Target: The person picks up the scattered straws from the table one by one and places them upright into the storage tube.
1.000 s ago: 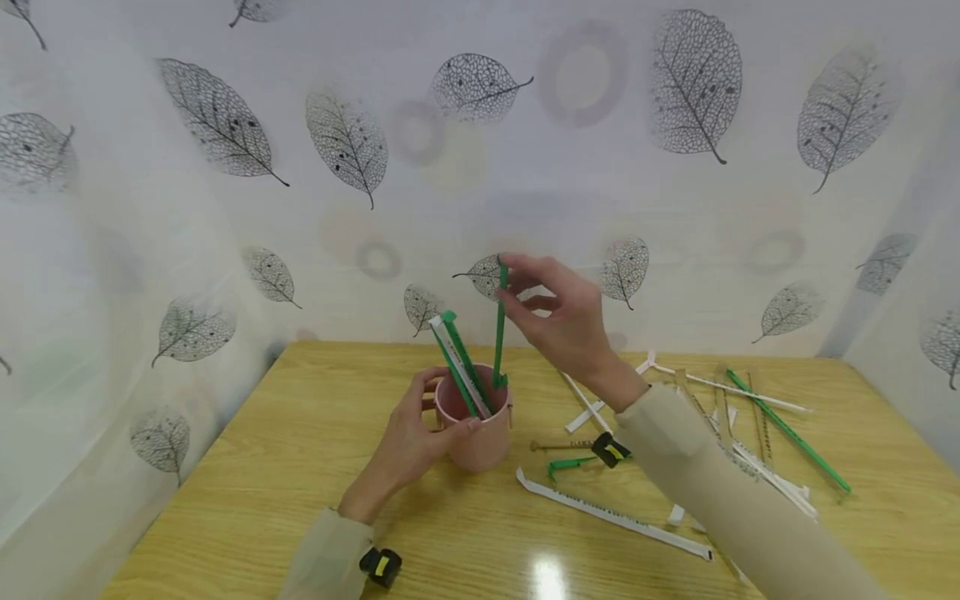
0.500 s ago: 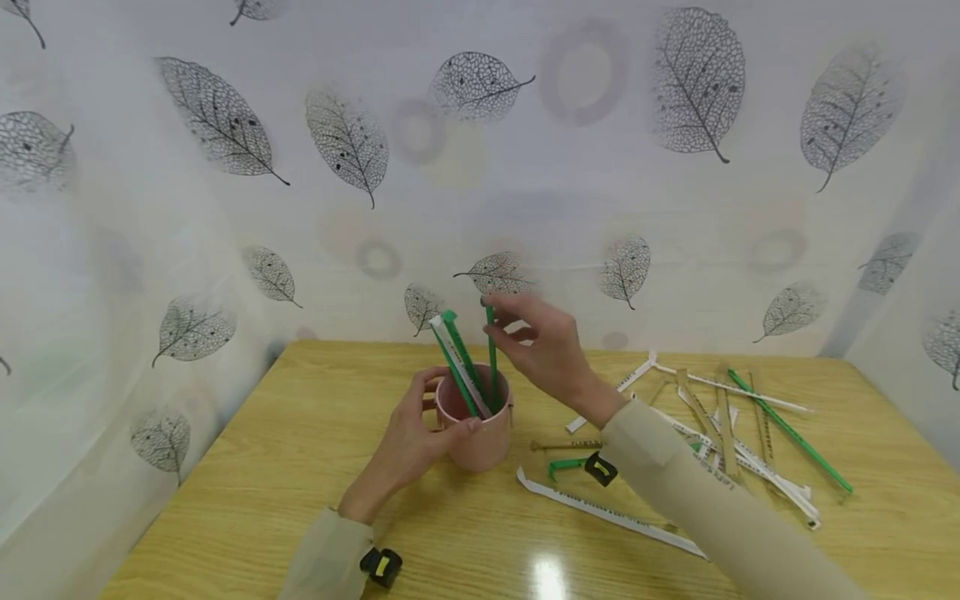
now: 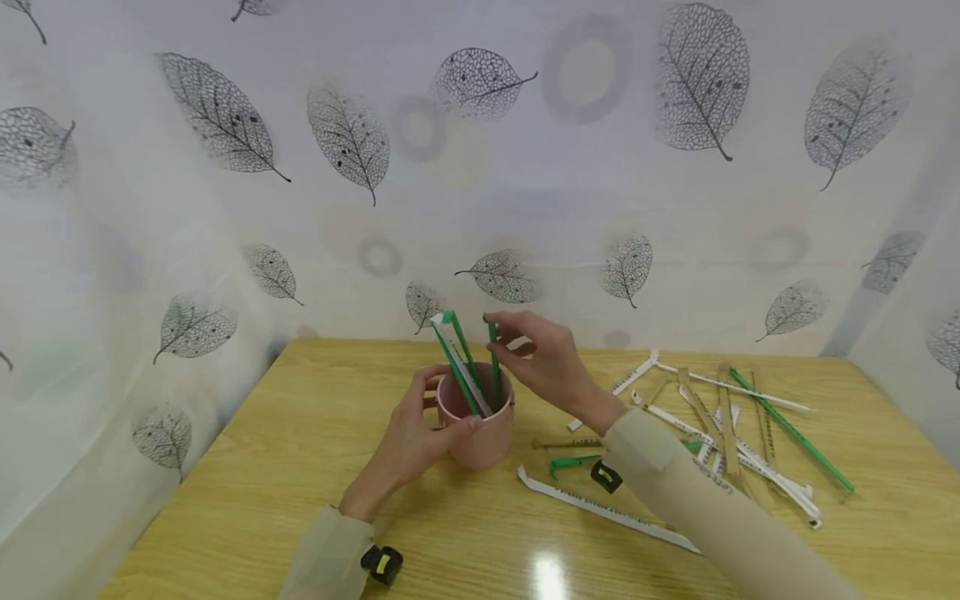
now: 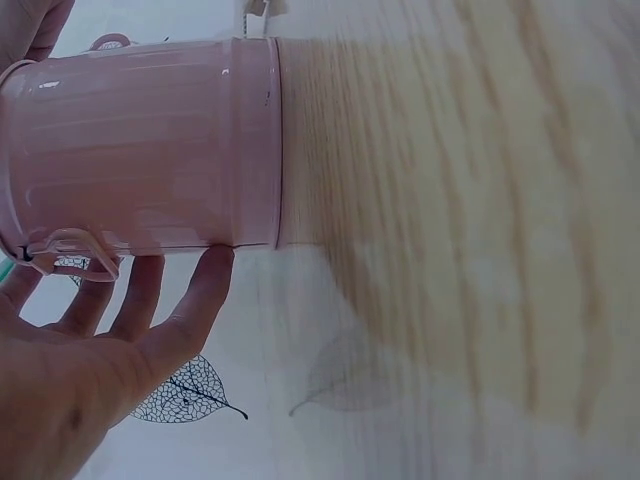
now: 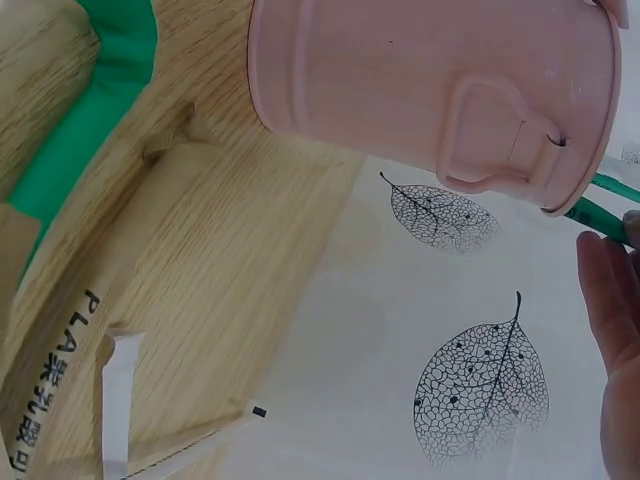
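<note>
My left hand (image 3: pixel 405 442) grips a pink metal pail (image 3: pixel 482 450) from its left side, thumb near the front rim. Small wire handles stick out from the pail's sides in both wrist views. Inside lean several paper-wrapped drinking straws (image 3: pixel 459 358), green and white, tilted to the left. Above the pail's right side my right hand (image 3: pixel 547 358) holds the upper part of another green-wrapped straw (image 3: pixel 495 385) between thumb and fingers. That straw stands nearly upright, its lower part inside the pail. In the right wrist view the fingers show only partly at the right edge.
Right of the pail, wrapped straws in white (image 3: pixel 600 512), brown (image 3: pixel 566 444) and green (image 3: pixel 795 432) lie scattered, some crossing each other. The wooden table (image 3: pixel 247 450) ends at a leaf-patterned curtain (image 3: pixel 555 192) behind.
My right hand has moved down and slightly left, lowering the green straw from over the rim to well inside the pail. My left hand keeps its grip on the pail.
</note>
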A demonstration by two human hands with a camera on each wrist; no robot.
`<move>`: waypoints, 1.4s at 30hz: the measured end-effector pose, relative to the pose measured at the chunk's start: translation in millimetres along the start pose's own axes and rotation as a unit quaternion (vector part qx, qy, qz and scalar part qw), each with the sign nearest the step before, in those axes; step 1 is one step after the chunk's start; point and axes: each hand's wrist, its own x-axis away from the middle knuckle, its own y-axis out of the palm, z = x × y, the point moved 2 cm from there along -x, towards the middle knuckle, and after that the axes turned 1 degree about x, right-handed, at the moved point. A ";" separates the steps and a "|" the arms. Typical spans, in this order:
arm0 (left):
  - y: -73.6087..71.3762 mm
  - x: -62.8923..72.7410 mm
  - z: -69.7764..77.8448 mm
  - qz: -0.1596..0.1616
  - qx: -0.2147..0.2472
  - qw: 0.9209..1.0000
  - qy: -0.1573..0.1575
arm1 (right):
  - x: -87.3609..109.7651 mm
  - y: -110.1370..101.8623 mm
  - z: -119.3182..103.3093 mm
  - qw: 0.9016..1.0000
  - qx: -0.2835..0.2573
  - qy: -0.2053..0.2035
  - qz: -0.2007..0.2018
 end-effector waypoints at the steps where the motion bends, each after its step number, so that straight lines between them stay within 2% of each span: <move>1: -0.3 0.0 0.0 0.001 0.001 1.000 0.001 | -0.1 0.0 0.2 1.000 -0.001 -0.001 -0.002; 13: -0.7 -0.5 -0.7 0.005 0.002 1.000 -0.007 | 2.6 -12.8 -3.6 0.999 0.029 -0.018 -0.020; 15: -0.7 -0.2 -0.4 0.007 0.002 1.000 -0.009 | 3.1 -18.1 -7.1 0.998 0.030 -0.021 -0.043; 17: -0.6 0.1 -0.9 0.008 0.001 1.000 -0.010 | 3.7 -24.0 -11.1 0.996 0.032 -0.022 -0.085; 19: -0.4 0.5 -2.0 0.008 0.001 1.000 -0.010 | 5.5 -30.2 -14.9 0.989 0.034 -0.018 -0.144; 21: -0.3 1.1 -2.7 0.009 0.001 1.000 -0.010 | 9.0 -36.5 -19.0 0.978 0.032 -0.009 -0.208; 23: -0.2 1.6 -2.9 0.009 -0.001 1.000 -0.012 | 15.0 -41.2 -22.7 0.961 0.032 0.008 -0.273; 26: -0.4 2.2 -1.8 0.012 -0.006 1.000 -0.012 | 28.6 -43.0 -26.7 0.931 0.039 0.044 -0.360; 29: -0.7 2.3 -0.9 0.015 -0.010 1.000 -0.011 | 44.3 -38.7 -31.3 0.904 0.038 0.078 -0.418; 31: -0.7 2.0 -1.2 0.015 -0.010 1.000 -0.007 | 55.0 -34.3 -34.3 0.893 0.033 0.100 -0.437; 35: -0.4 0.9 -1.9 0.013 -0.009 1.000 0.001 | 73.3 -25.2 -39.0 0.883 0.046 0.124 -0.450; 42: 1.0 1.8 -2.5 0.013 -0.005 1.000 -0.002 | 94.1 -13.9 -42.1 0.887 0.090 0.114 -0.438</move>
